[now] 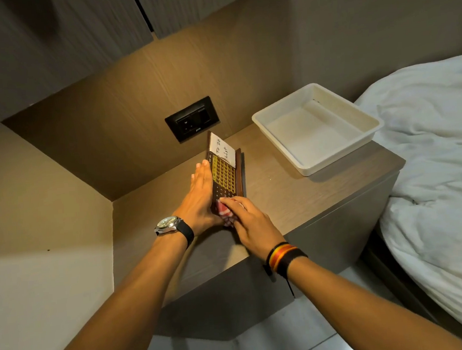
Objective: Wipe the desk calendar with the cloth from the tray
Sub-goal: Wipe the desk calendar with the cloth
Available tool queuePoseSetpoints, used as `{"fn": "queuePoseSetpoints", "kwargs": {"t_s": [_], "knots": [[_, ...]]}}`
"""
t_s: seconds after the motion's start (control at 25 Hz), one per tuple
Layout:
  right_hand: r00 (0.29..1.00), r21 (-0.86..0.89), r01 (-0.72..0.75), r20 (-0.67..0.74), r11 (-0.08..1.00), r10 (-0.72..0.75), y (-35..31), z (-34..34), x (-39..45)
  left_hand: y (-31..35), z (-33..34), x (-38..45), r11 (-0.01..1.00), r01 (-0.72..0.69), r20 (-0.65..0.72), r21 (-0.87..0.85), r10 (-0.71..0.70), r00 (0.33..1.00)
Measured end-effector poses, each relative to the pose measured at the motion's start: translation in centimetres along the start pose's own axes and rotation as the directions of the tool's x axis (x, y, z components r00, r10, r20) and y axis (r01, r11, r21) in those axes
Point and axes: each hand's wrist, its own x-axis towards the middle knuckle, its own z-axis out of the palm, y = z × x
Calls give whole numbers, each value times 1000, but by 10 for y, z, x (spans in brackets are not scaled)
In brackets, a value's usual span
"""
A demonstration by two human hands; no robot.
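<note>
The desk calendar (225,172) stands on the bedside cabinet top (296,197), brown with a yellow date grid and a white "To Do List" note at its far end. My left hand (199,197) lies flat against its left side, fingers straight, steadying it. My right hand (249,222) presses a red-and-white checked cloth (225,211) onto the calendar's near end. The white tray (370,123) sits to the right at the back and holds nothing.
A black wall socket (192,118) is on the wooden back panel just behind the calendar. A bed with a white duvet (441,162) lies against the cabinet's right side. Cupboard doors (99,27) hang overhead. A wall closes the left side.
</note>
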Motion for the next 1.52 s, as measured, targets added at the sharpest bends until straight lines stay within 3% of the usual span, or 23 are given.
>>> {"fn": "queuePoseSetpoints", "kwargs": {"t_s": [0.12,0.36,0.52,0.72,0.92,1.08,1.28,1.44,1.52], "knots": [[983,59,-159,-84,986,163,-14,1,36,2,-1,3,1000,11,7,2,-11,1000],[999,9,30,26,1000,-30,7,-4,-4,2,1,3,1000,5,-2,20,-5,1000],[988,39,-142,-62,989,144,-5,-4,53,4,1,6,999,25,-14,30,-25,1000],[1000,37,17,25,999,-18,3,0,7,-1,1,6,1000,19,-8,20,-19,1000],[983,72,-164,-76,984,170,-8,2,41,0,1,8,999,26,-10,28,-26,1000],[998,131,-63,4,989,63,0,-3,9,-3,2,6,1000,5,-17,21,-5,1000],[973,158,-173,-127,972,194,-5,-9,52,3,5,8,1000,15,-31,0,-15,999],[990,165,-109,-71,980,122,-5,3,15,0,4,8,1000,8,-35,-8,-8,999],[988,179,-82,-112,980,103,3,-5,24,-1,4,10,1000,12,-29,-3,-12,999]]}}
